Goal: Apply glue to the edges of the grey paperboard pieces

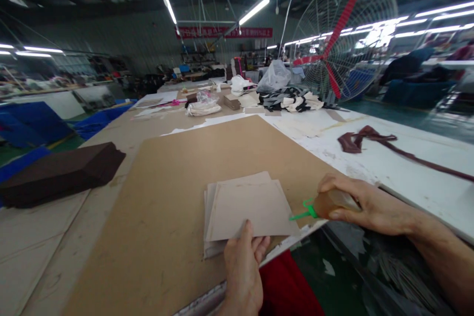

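My right hand (366, 202) is closed round an amber glue bottle (335, 202), held tilted on its side. Its thin green nozzle (305, 215) points left, with the tip at the right edge of the top beige card (248, 207). A darker line runs along that card's left and top margins. My left hand (244, 266) pinches the card's near edge, thumb on top and fingers beneath. Several similar cards (211, 249) lie in a loose, uneven pile under it. The pile rests on a large brown board (170, 197).
A dark brown stack of material (62, 170) sits at the left. On the white tabletop to the right lies a maroon strip (370, 140). Fabric scraps (289, 98) and plastic bags (274, 76) are heaped farther back, near a large caged fan (333, 44).
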The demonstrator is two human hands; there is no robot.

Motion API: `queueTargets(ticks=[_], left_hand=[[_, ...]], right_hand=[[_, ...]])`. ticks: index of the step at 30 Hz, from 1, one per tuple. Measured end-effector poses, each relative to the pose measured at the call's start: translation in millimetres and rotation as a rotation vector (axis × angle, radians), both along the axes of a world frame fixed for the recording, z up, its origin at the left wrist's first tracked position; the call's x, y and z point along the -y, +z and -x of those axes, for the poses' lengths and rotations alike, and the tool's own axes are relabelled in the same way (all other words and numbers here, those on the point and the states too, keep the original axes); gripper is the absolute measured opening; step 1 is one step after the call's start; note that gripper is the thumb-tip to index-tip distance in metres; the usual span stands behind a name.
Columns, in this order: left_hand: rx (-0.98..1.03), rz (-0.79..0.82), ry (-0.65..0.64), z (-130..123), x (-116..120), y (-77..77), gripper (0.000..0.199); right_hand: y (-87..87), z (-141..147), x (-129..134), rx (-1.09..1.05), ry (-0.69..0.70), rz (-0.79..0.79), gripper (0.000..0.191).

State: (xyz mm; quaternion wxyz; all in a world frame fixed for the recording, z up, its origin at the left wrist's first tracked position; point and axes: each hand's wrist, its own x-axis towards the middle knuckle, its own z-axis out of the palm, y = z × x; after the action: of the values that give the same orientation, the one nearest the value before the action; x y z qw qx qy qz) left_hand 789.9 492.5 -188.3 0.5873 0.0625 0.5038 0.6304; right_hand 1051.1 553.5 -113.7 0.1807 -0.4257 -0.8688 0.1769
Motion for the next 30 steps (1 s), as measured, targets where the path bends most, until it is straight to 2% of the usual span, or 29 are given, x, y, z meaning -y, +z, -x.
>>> queueTargets(ticks=[5,10,13,17,25,30], left_hand=[[-0.018,0.006,0.015,-1,-2,-1.2,0.023],[-0.031,0.020,0.018,-2,-3,3.0,0.019],[-0.044,0.016,0.013,-2,-2,3.3,0.019],[-0.050,0.019,0.014,-2,-3,2.4,0.022],[-0.053,0.025,0.018,-3,-3,4.2,0.022],[-0.053,0.049,0.034,-3,-3,3.7,0.019]], right_hand=[[-10.0,1,-10,0.031,-0.066,-0.067,0.038],[-13.4,-11,12,0.040,0.003,0.023,0.036],[-16.1,-15,21,0.001,-0.019,0.020,0.037],[-21.5,-16,19,-0.046,-0.054,0.011,0.037],[-27.4,-20,24,-0.109,-0.035,0.013,0.038],[-29.6,-22,26,-0.082,-0.033,0.036,0.037]])
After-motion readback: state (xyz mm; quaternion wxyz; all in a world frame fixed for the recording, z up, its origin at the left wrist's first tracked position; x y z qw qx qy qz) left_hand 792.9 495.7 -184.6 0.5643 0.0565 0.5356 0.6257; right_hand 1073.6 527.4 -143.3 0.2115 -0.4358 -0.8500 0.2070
